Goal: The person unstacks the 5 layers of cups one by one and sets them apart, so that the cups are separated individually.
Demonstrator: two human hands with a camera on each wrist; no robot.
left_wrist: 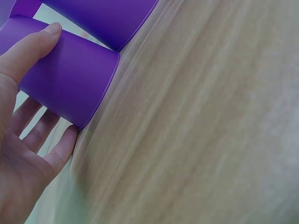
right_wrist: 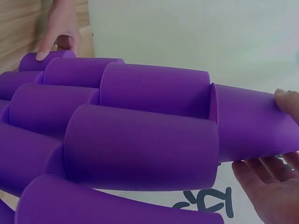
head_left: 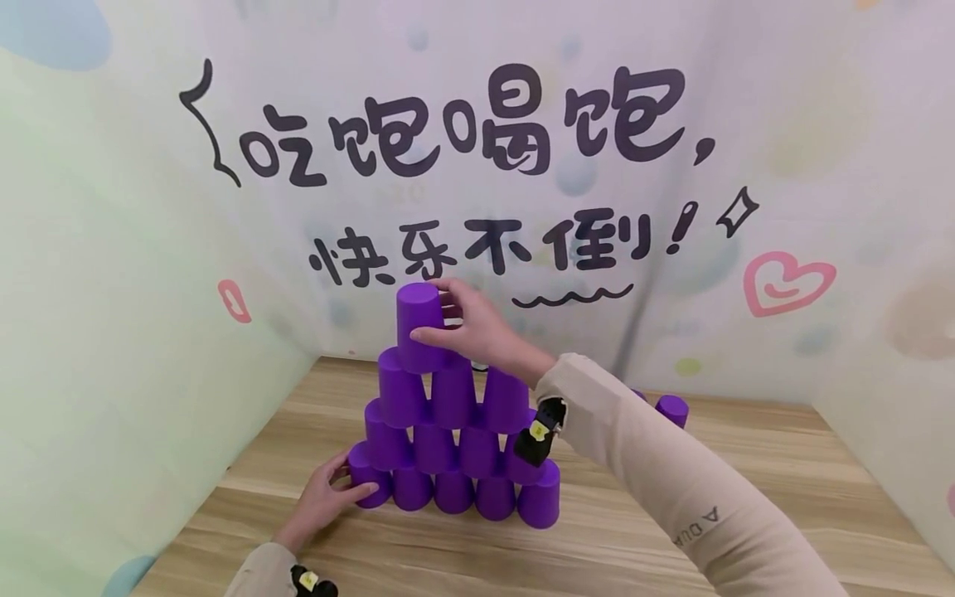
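Note:
Upside-down purple cups form a pyramid, with several in the bottom row [head_left: 453,492] and second row, and three in the third row [head_left: 452,398]. My right hand [head_left: 477,323] grips another upside-down purple cup [head_left: 419,319] by its side, thumb in front and fingers behind. Its rim is right at the tops of the left and middle third-row cups, also in the right wrist view. Down at the table, my left hand [head_left: 324,497] holds the leftmost bottom-row cup [left_wrist: 70,74] between thumb and fingers.
More purple cups [head_left: 672,410] stand at the back right of the wooden table [head_left: 746,497], partly behind my right sleeve. A printed cloth backdrop [head_left: 477,50] with black lettering rises behind the table, and pale walls flank it.

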